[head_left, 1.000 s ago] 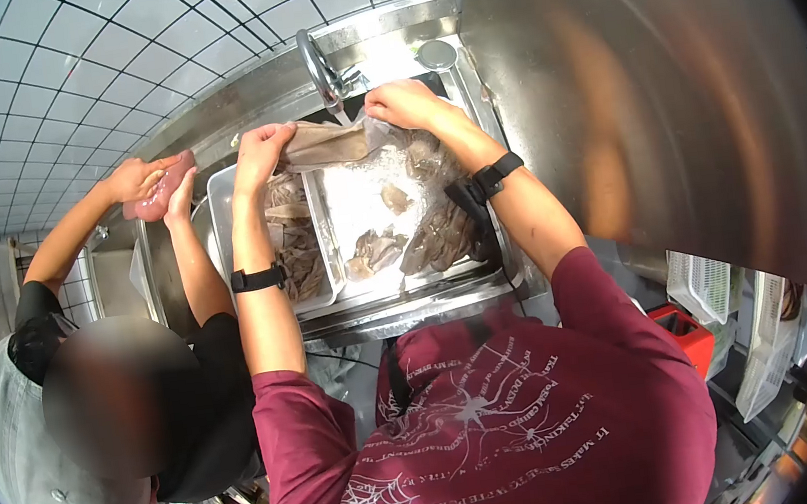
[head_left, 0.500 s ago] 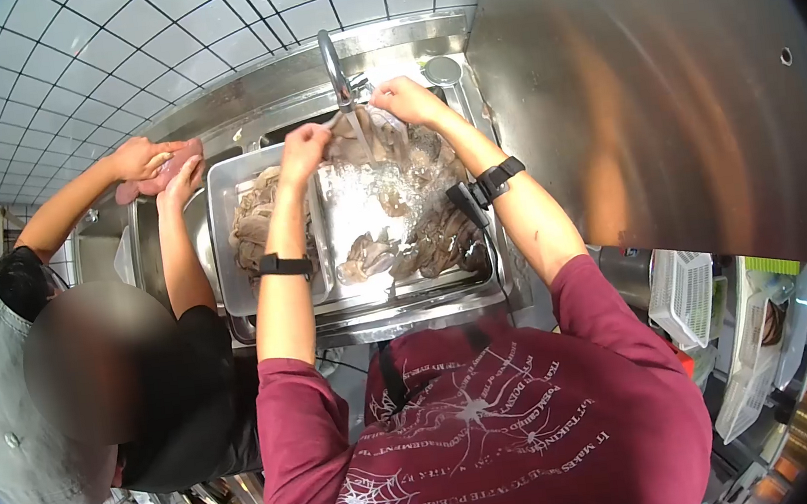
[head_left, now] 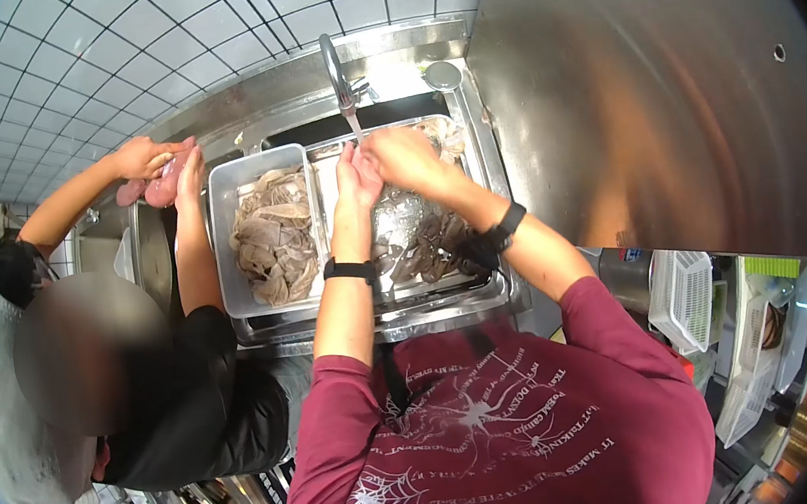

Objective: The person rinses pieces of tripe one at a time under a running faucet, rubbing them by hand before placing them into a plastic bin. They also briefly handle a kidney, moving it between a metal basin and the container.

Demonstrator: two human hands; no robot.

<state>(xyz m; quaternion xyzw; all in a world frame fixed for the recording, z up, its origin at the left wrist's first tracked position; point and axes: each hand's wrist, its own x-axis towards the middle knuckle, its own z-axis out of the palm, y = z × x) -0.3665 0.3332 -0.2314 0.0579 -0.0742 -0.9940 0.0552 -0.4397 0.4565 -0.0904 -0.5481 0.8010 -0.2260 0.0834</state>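
Note:
My left hand and my right hand meet under the stream of running water from the faucet. My right fingers are curled in. The left hand is cupped against them, palm turned inward. What lies between them is hidden. Below them a shallow metal tray holds water and soft, dark grey-brown pieces of raw offal. Pale pieces lie at its far right. Left of my left hand, a translucent plastic bin contains a heap of similar folded grey-brown pieces.
At my left, a co-worker's hands hold a pinkish piece of meat over another basin. A tall metal panel borders the sink on the right. White plastic baskets stand at the lower right. A tiled wall rises behind.
My hands have come together under the water from being apart, the left moving right and the right moving left and down. The piece stretched near them before is out of sight.

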